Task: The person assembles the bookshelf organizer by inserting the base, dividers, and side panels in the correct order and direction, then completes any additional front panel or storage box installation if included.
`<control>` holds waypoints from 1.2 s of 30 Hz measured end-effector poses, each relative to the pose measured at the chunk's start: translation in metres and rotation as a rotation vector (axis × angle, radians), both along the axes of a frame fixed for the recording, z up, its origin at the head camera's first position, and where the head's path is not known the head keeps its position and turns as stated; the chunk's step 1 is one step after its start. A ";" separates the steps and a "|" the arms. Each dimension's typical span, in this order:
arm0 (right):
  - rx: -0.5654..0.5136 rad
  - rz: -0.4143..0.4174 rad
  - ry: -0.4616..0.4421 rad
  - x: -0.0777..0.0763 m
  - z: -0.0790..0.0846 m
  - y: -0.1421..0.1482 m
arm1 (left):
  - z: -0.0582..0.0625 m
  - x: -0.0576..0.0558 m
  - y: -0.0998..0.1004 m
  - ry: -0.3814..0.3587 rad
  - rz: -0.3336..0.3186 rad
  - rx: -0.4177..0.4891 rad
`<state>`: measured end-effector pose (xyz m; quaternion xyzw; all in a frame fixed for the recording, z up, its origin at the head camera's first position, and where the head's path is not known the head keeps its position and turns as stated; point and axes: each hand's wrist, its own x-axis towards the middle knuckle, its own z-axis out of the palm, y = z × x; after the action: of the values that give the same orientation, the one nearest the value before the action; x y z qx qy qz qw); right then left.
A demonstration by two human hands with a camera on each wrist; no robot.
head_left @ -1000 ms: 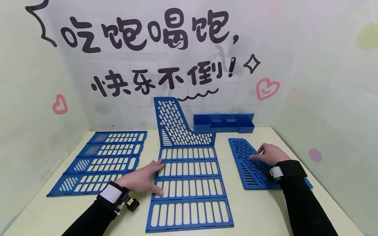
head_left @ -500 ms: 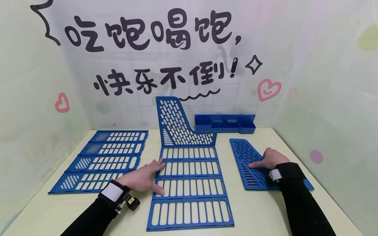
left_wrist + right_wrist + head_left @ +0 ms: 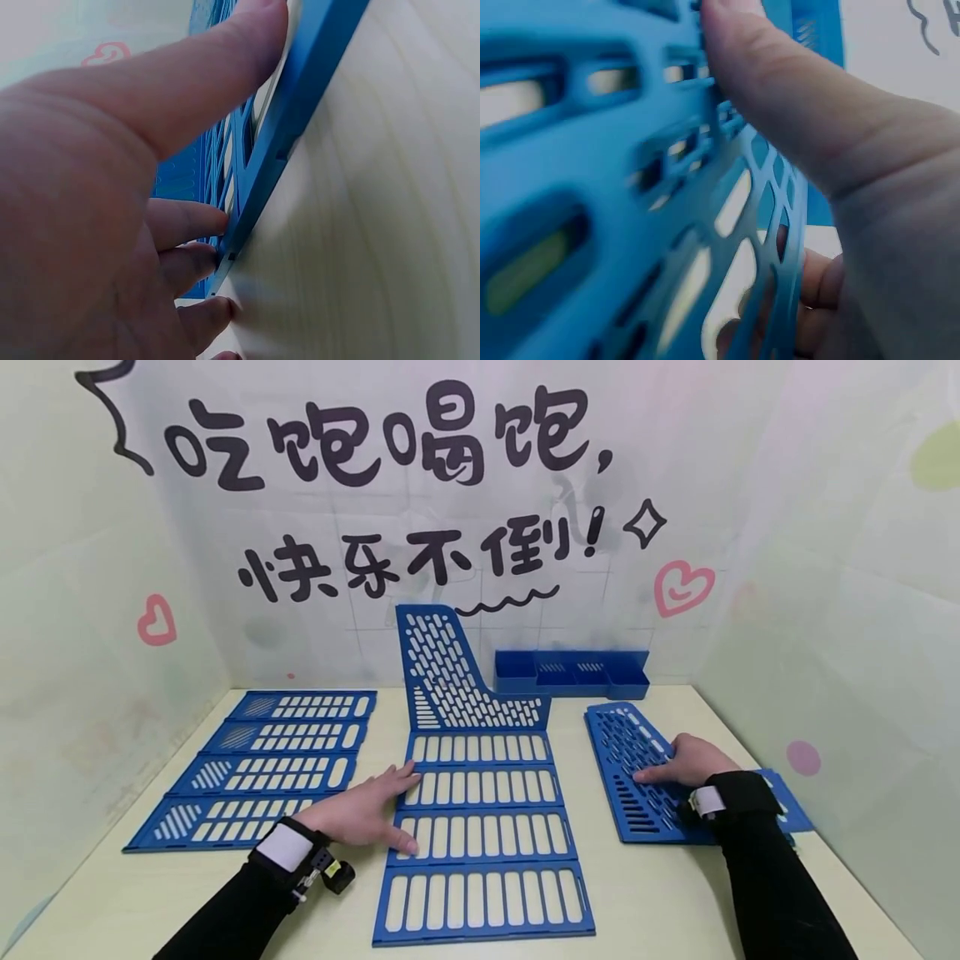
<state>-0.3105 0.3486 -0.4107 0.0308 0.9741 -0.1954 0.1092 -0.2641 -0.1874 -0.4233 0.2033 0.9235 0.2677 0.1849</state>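
My left hand (image 3: 360, 812) rests with spread fingers at the left edge of a blue slotted base panel (image 3: 480, 870); its thumb (image 3: 225, 67) lies over the rim. Joined to this panel's far end, a perforated L-shaped side panel (image 3: 429, 672) stands upright. On the right, my right hand (image 3: 693, 762) grips the far right edge of another perforated side panel (image 3: 622, 760). Its thumb (image 3: 780, 82) is on the upper face and its fingers (image 3: 821, 279) are curled behind the edge. Beneath this panel, part of another blue panel (image 3: 786, 802) shows.
A blue slatted panel in several joined sections (image 3: 247, 743) lies flat at the left. A blue compartment tray (image 3: 570, 675) stands at the back wall. Pale table (image 3: 600, 893) surface lies in front, and printed sheets enclose the back and sides.
My right hand has gone from touching the right panel's face to gripping its edge. The panel has lifted slightly and shifted off the one beneath. My left hand stays put.
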 end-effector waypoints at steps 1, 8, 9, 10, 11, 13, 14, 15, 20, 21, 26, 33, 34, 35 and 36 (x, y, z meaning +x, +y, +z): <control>-0.005 0.013 0.002 0.000 0.003 0.001 | 0.000 0.000 0.000 0.002 0.001 -0.001; -0.150 0.108 0.047 0.014 0.037 -0.008 | 0.000 -0.003 -0.001 0.072 0.071 -0.055; -0.170 0.125 0.070 0.015 0.041 -0.010 | 0.000 -0.003 -0.002 0.077 0.081 -0.067; -0.190 0.136 0.100 0.016 0.044 -0.014 | 0.001 -0.003 -0.003 0.079 0.087 -0.074; -0.210 0.147 0.135 0.016 0.046 -0.019 | 0.002 -0.003 -0.004 0.076 0.089 -0.076; -0.249 0.153 0.219 0.015 0.048 -0.030 | 0.002 -0.003 -0.005 0.060 0.092 -0.070; -0.260 0.152 0.269 0.015 0.047 -0.037 | 0.003 -0.003 -0.005 0.051 0.095 -0.065; -0.270 0.156 0.318 0.015 0.046 -0.044 | 0.003 -0.002 -0.005 0.049 0.093 -0.062; -0.240 0.194 0.509 0.012 0.033 -0.072 | 0.004 -0.002 -0.005 0.050 0.091 -0.057; -0.225 0.202 0.527 0.012 0.030 -0.075 | 0.005 -0.001 -0.005 0.054 0.088 -0.061; -0.200 0.212 0.555 0.012 0.022 -0.078 | 0.005 -0.001 -0.003 0.066 0.084 -0.073; -0.246 0.220 0.535 0.012 0.026 -0.078 | 0.005 -0.003 -0.003 0.080 0.089 -0.085; -0.250 0.224 0.525 0.012 0.026 -0.078 | 0.005 -0.003 -0.003 0.079 0.090 -0.084; -0.254 0.228 0.511 0.011 0.025 -0.079 | 0.004 -0.003 -0.003 0.077 0.089 -0.084; -0.254 0.231 0.498 0.011 0.025 -0.079 | 0.003 -0.003 -0.004 0.074 0.091 -0.082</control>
<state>-0.2994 0.2700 -0.3862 -0.1430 0.9358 -0.3035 -0.1087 -0.2675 -0.1910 -0.4205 0.1633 0.9481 0.2302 0.1465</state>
